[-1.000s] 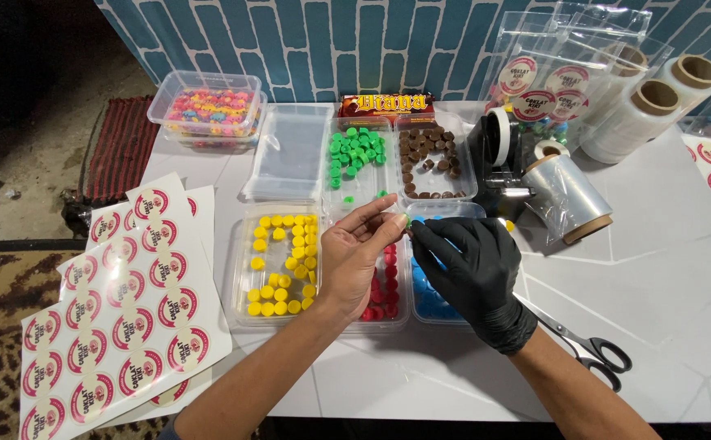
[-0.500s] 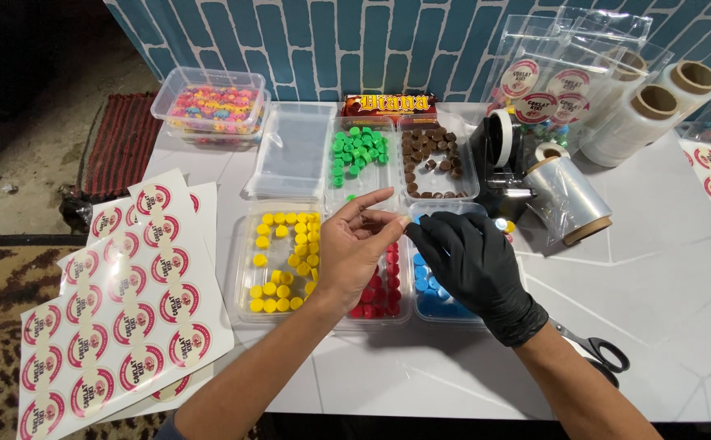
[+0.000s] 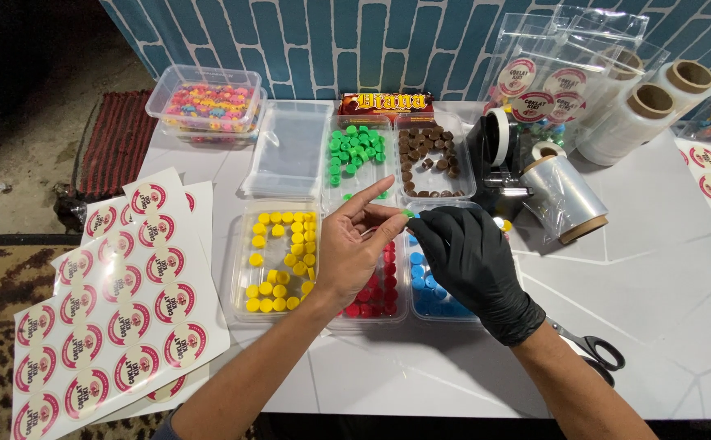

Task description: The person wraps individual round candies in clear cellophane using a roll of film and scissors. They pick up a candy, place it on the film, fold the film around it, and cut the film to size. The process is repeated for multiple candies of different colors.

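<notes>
Head cam: both hands [image 3: 408, 244] pinch green candy [image 3: 408, 213] over trays.

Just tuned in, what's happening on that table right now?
A person works over clear trays of small coloured pieces. The bare left hand and the black-gloved right hand meet above the red tray and blue tray, pinching a small green piece between their fingers. Yellow tray, green tray and brown tray sit around them; sticker sheets lie left, scissors right.
</notes>
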